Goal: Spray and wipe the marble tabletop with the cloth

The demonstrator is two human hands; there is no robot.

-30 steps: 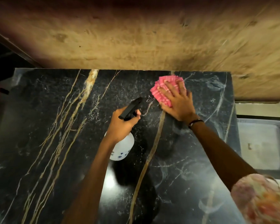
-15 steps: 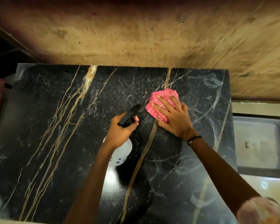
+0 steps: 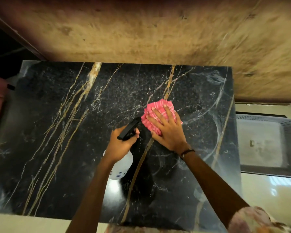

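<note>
On marble tabletop (image 3: 57, 148), unlabelled spray bottle (image 3: 120, 167)

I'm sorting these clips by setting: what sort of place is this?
Probably a room in a home, though that is uncertain. A black marble tabletop with gold veins stands against a rough brownish wall, on a glossy pale floor, with what looks like a plastic chair beside it.

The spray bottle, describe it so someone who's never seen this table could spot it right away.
Start at the black marble tabletop with gold veins. Near its middle, the left hand holds the spray bottle, beside the right hand pressing a pink cloth. It is the only white thing there, round-bodied with a black trigger head.
</note>
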